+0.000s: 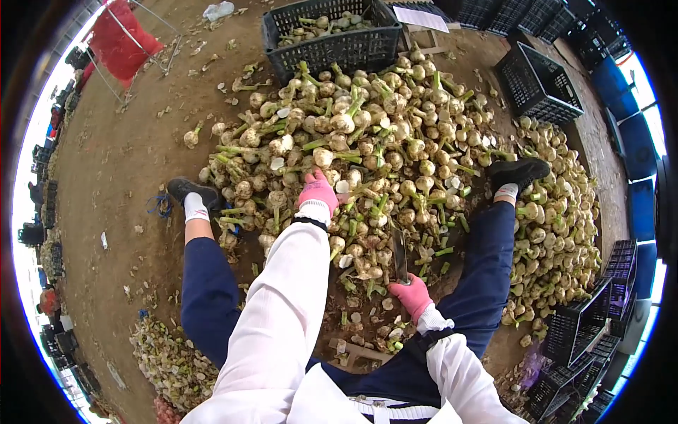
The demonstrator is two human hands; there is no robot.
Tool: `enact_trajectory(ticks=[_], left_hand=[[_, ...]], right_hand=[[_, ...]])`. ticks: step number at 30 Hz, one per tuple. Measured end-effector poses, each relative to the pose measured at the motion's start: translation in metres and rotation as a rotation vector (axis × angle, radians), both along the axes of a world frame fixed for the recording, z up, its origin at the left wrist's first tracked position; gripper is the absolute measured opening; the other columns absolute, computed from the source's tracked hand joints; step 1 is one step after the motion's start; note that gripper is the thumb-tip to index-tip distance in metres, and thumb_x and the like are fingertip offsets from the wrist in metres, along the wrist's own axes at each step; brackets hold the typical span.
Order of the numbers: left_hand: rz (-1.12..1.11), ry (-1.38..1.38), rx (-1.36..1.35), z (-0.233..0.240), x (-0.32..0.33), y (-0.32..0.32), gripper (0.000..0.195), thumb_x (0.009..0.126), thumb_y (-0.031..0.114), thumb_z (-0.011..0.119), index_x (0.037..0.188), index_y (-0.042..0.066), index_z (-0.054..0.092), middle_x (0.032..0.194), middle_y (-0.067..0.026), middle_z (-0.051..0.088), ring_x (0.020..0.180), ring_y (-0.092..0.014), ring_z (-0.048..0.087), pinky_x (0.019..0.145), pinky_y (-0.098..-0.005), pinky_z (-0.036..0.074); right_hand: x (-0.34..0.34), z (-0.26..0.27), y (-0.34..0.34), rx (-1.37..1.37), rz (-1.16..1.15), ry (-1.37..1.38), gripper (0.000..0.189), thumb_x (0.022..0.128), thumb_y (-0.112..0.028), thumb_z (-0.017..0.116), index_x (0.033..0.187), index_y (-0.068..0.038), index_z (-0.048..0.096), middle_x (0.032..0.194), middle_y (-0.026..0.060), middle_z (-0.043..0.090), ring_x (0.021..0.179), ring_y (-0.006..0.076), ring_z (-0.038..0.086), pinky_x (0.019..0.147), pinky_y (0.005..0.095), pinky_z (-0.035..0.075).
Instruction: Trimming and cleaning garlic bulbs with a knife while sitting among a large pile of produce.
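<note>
A large heap of garlic bulbs (365, 124), many with long green stems, lies on the dirt floor between my outstretched legs. My left hand (318, 193), in a pink glove, reaches into the near-middle of it. Its fingertips are at the bulbs, close below a pale garlic bulb (322, 157); whether they grip one is hidden. In its pink glove, my right hand (412, 297) holds a knife (400, 253) by the handle, the broad blade pointing away from me over the heap's near edge. Cut green stem pieces (444, 251) are scattered beside the blade.
Beyond the heap stands a black plastic crate (331, 50) with some bulbs inside. A second heap of short-stemmed garlic (553, 233) spreads beyond my right leg, near another black crate (540, 85). Garlic scraps (169, 360) are piled at the lower left. A red mesh sack (122, 40) hangs on a metal frame.
</note>
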State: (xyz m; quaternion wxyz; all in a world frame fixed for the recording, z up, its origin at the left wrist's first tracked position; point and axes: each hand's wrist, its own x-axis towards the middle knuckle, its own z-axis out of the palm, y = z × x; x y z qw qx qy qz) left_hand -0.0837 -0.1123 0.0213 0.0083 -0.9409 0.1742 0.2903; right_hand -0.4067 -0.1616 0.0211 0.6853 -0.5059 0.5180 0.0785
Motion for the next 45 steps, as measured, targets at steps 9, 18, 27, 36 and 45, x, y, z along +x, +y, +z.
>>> enact_trajectory(ticks=[9, 18, 27, 36, 45], left_hand=[[-0.242, -0.151, -0.063, -0.008, -0.014, 0.028, 0.035, 0.079, 0.020, 0.062, 0.113, 0.014, 0.057, 0.117, -0.0151, 0.058, 0.103, -0.034, 0.060, 0.085, -0.0460, 0.050], [0.070, 0.289, -0.403, 0.070, -0.074, 0.109, 0.064, 0.075, 0.013, 0.055, 0.138, 0.007, 0.040, 0.117, -0.0236, 0.060, 0.105, -0.034, 0.060, 0.090, -0.0359, 0.048], [-0.003, 0.243, -0.893, 0.088, -0.171, 0.159, 0.072, 0.071, 0.028, 0.076, 0.131, 0.004, 0.045, 0.108, -0.0182, 0.065, 0.097, -0.028, 0.065, 0.088, -0.0332, 0.049], [0.114, 0.293, -1.152, 0.123, -0.192, 0.187, 0.040, 0.077, 0.017, 0.073, 0.113, 0.003, 0.060, 0.107, -0.0083, 0.068, 0.098, -0.019, 0.065, 0.086, -0.0293, 0.050], [0.282, 0.832, -1.493, 0.159, -0.215, 0.199, 0.041, 0.076, 0.011, 0.075, 0.113, 0.004, 0.059, 0.106, -0.0067, 0.067, 0.097, -0.015, 0.064, 0.086, -0.0286, 0.050]], right_hand=[[-0.036, -0.060, -0.011, -0.281, 0.139, 0.001, 0.068, 0.062, -0.033, 0.075, 0.113, 0.008, 0.060, 0.098, 0.0198, 0.068, 0.090, 0.0244, 0.066, 0.081, 0.0341, 0.051], [0.016, 0.011, 0.020, 0.029, 0.006, -0.385, 0.032, 0.075, -0.013, 0.071, 0.102, 0.002, 0.061, 0.086, 0.0054, 0.065, 0.069, 0.0135, 0.062, 0.064, 0.0267, 0.050], [0.042, 0.065, 0.059, -0.195, 0.059, -0.544, 0.025, 0.079, -0.018, 0.075, 0.094, -0.002, 0.063, 0.083, -0.0013, 0.063, 0.072, 0.0070, 0.055, 0.065, 0.0240, 0.046], [0.015, 0.132, 0.036, -1.028, 0.707, -0.368, 0.021, 0.071, -0.024, 0.071, 0.078, -0.006, 0.061, 0.072, 0.0134, 0.062, 0.069, 0.0343, 0.061, 0.061, 0.0405, 0.048], [0.008, 0.192, 0.072, -1.208, 1.221, -0.495, 0.033, 0.064, -0.031, 0.071, 0.088, -0.013, 0.060, 0.085, 0.0068, 0.061, 0.080, 0.0286, 0.063, 0.070, 0.0400, 0.050]])
